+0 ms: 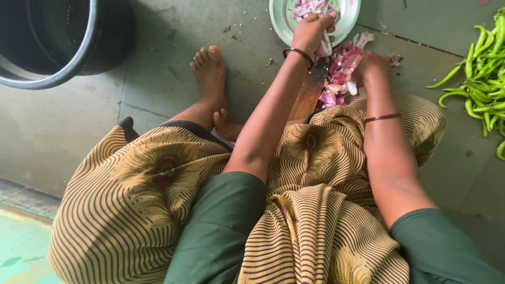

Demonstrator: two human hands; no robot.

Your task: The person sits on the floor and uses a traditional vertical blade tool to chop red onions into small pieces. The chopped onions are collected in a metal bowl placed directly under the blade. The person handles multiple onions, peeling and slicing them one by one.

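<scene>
I sit on the floor with a wooden cutting board (306,99) in front of my knees. A heap of chopped purple onion (339,73) lies on the board. My left hand (311,30) reaches over the rim of a pale green plate (279,23) and is closed around onion pieces, with more chopped onion (305,7) on the plate. My right hand (369,67) rests on the onion heap on the board, blurred, fingers curled among the pieces. Both wrists wear dark bangles.
A pile of long green chillies (484,68) lies on the floor at the right. A large dark round tub (63,37) stands at the upper left. My bare feet (210,79) rest left of the board. Small scraps dot the grey stone floor.
</scene>
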